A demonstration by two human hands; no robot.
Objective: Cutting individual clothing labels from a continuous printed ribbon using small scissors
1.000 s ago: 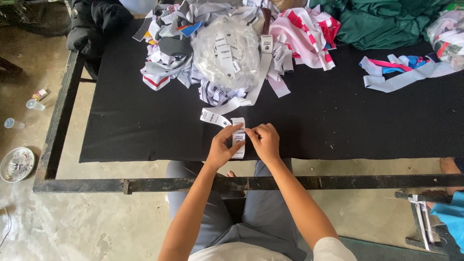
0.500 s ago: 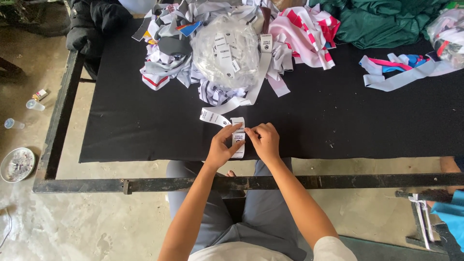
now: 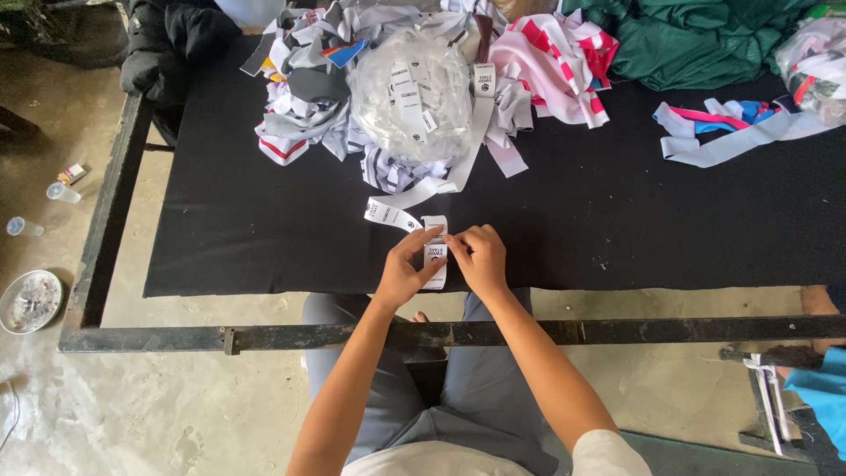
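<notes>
A strip of white printed labels (image 3: 434, 251) lies near the front edge of the black table top (image 3: 264, 229), with its free end (image 3: 388, 214) trailing up and left. My left hand (image 3: 404, 271) pinches the strip from the left side. My right hand (image 3: 480, 260) holds it from the right, fingertips meeting the left hand over the labels. A clear plastic bag of more white labels (image 3: 412, 92) sits at the back middle, with a long white band (image 3: 471, 132) running down from it toward my hands.
Piles of striped and grey cloth scraps (image 3: 308, 97) and pink-white fabric (image 3: 555, 53) crowd the back. Green cloth (image 3: 687, 40) lies back right, pale strips (image 3: 723, 132) at the right. A metal frame bar (image 3: 529, 333) runs below. Cups (image 3: 62, 191) and a dish (image 3: 29, 301) sit on the floor.
</notes>
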